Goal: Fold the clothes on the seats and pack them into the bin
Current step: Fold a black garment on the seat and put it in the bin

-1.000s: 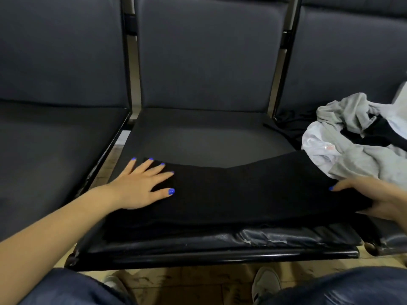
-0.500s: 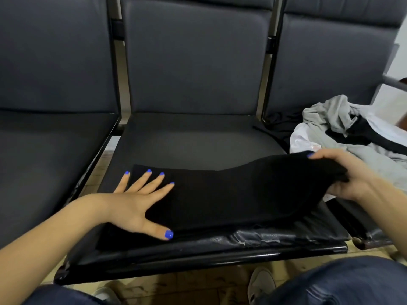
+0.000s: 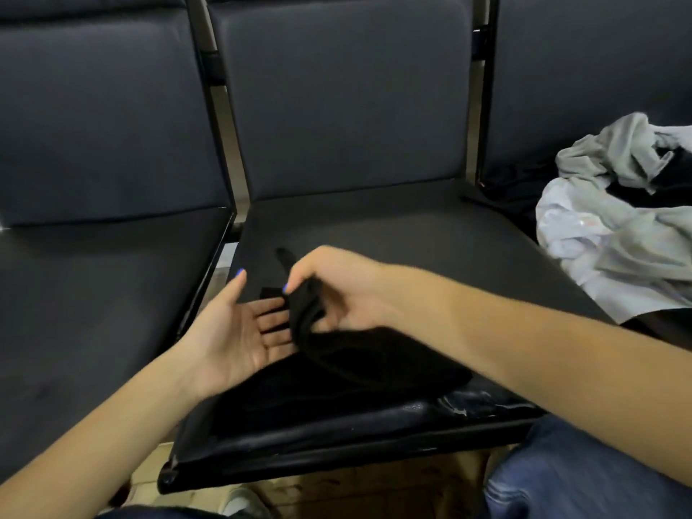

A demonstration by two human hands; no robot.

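Observation:
A black garment (image 3: 337,376) lies along the front of the middle seat (image 3: 393,234). My right hand (image 3: 337,286) grips one end of it and holds that end over the left part of the seat. My left hand (image 3: 239,331) is palm up just beside it, fingers straight, with their tips under the raised black cloth. A pile of grey, white and black clothes (image 3: 618,219) lies on the right seat. No bin is in view.
The left seat (image 3: 93,312) stands beside the middle one, with a metal frame post (image 3: 224,144) between the backrests. My jeans-clad knees (image 3: 580,473) are close to the seat's front edge. Tan floor shows below.
My right hand has carried the garment's right end across to the left, folding it over. My left hand lifted off the cloth and turned palm up.

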